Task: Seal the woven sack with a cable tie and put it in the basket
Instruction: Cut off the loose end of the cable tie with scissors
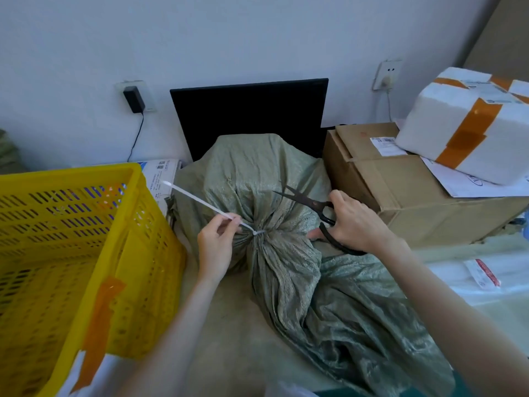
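Green woven fabric is bunching tightly at the neck of the woven sack (257, 179), which is lying on the work surface between the yellow basket (71, 239) on the left and a brown cardboard box (400, 181) on the right. A white cable tie (257, 232) is cinching that neck, and its long free tail is sticking up and away toward the basket. The left hand (214, 247) is pinching the tail near the locking head, thumb and forefinger closed on the strap and pulling it taut. The right hand (355, 222) is gripping a pair of dark scissors (312, 207), fingers wrapped through the handles, with the blades parted and pointing toward the sack but not touching the tie.

The sealing itself appears to be done; the step in hand looks like trimming the surplus tail. The next move is calling for the open blades to come across to the strap just beyond the lock, clear of the fabric and the pinching fingers. After that the sack is waiting to be lifted into the basket.
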